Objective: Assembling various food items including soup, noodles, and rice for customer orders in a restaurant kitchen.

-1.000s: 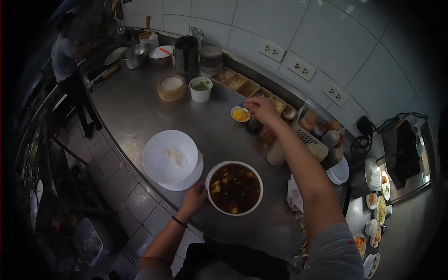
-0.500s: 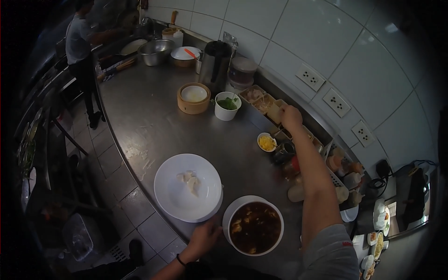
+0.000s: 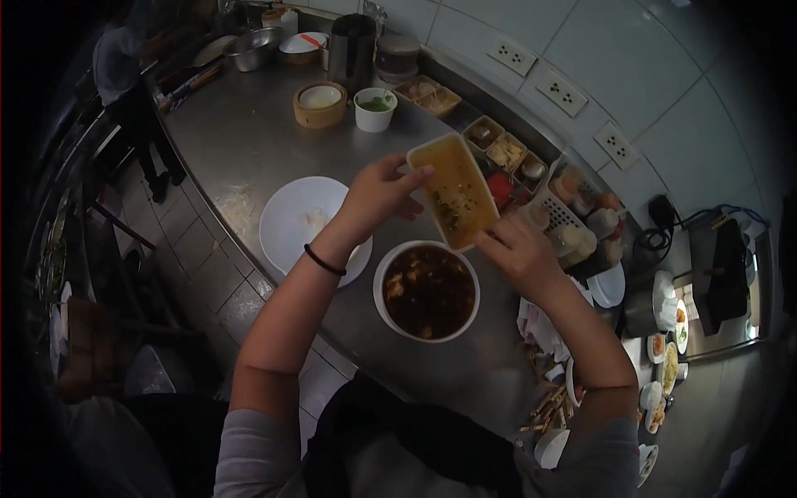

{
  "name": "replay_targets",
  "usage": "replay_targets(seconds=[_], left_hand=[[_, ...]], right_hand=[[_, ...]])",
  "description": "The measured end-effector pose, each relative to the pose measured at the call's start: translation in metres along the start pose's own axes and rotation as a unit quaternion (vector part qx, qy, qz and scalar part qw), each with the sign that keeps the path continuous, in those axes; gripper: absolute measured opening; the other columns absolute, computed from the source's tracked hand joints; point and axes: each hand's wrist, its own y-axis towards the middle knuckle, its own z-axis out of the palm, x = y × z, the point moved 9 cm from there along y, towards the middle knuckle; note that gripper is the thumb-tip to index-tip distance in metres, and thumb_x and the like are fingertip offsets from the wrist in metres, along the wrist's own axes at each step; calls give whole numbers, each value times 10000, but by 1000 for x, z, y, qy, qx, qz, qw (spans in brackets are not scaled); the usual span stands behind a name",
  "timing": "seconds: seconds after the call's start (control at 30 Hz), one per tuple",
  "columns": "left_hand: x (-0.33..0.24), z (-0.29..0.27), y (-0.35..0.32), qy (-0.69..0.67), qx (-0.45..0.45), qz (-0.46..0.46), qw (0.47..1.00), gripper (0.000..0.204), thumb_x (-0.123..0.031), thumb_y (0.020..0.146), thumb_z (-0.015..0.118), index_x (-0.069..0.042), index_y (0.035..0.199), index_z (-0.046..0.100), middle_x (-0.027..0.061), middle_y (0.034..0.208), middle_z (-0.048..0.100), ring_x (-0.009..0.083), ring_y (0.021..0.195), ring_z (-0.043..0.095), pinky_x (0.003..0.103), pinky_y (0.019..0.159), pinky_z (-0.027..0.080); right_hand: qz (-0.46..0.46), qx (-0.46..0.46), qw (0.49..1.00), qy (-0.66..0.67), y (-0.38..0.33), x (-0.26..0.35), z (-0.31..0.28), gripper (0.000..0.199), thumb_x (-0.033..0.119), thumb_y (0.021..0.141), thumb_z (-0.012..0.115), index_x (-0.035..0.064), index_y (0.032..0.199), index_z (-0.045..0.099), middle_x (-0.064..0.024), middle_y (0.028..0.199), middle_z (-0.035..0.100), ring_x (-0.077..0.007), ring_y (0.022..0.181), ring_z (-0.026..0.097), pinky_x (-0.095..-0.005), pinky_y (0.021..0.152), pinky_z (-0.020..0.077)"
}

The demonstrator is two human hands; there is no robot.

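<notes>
A rectangular yellowish plastic tub (image 3: 461,187) is tilted in mid-air, some dark green bits lying in its lower half. My left hand (image 3: 378,199) grips its left edge, thumb over the rim. At the lower right corner, my right hand (image 3: 521,253) is closed on the tub. Just below the tub's lower end stands a white bowl (image 3: 378,290) of dark brown soup with pale pieces in it. Beside it, partly behind my left forearm, sits a wide white bowl (image 3: 282,220) with a few whitish pieces.
Ingredient tubs (image 3: 506,152) line the wall behind my right hand, with a basket of bottles (image 3: 573,212) nearer. A white cup of green leaves (image 3: 374,116) and a bamboo steamer (image 3: 320,114) stand farther back. Another person (image 3: 120,66) stands at the far left.
My right hand has brought a tub from the wall row to above the soup bowl. My left hand has risen from the counter's near edge onto the tub. The view has shifted.
</notes>
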Motion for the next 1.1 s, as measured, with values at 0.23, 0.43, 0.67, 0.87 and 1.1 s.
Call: replay_targets(seconds=[0.23, 0.43, 0.67, 0.87, 1.1], left_hand=[[48, 23, -18, -5, -47, 103, 994, 334, -76, 841, 502, 17, 1162, 485, 121, 920, 619, 159, 710, 638, 236, 555, 533], [50, 28, -45, 16, -120, 139, 983, 399, -59, 818, 506, 21, 1206, 462, 134, 866, 632, 164, 660, 645, 250, 540, 536], [44, 37, -50, 70, -99, 63, 991, 419, -98, 803, 548, 46, 1188, 468, 136, 858, 620, 182, 625, 636, 280, 554, 532], [-36, 58, -120, 461, -289, 398, 739, 314, -88, 680, 680, -88, 987, 613, 88, 1186, 512, 271, 987, 533, 396, 804, 438], [-18, 78, -132, 613, -265, 354, 655, 39, -165, 625, 635, -149, 660, 642, 21, 989, 542, 224, 954, 506, 337, 782, 369]], right_hand=[[-19, -63, 998, 12, -52, 25, 14, 315, 40, 679, 599, 50, 993, 570, -88, 969, 549, -248, 855, 554, -325, 700, 475], [247, -154, 914, 284, -71, -14, 14, 485, 157, 808, 614, 66, 1238, 409, -118, 1162, 470, -225, 1012, 503, -330, 853, 418], [409, 34, 678, 610, -65, -35, 95, 572, 264, 831, 582, 68, 1298, 316, -101, 1232, 426, -196, 1138, 427, -324, 940, 352], [415, -59, 619, 665, -57, -22, 91, 592, 298, 829, 588, 50, 1296, 323, -85, 1051, 466, -149, 1010, 469, -268, 852, 385], [398, -115, 645, 643, -36, 14, 79, 550, 264, 843, 566, 21, 1272, 323, -129, 1165, 445, -163, 1064, 451, -270, 876, 381]])
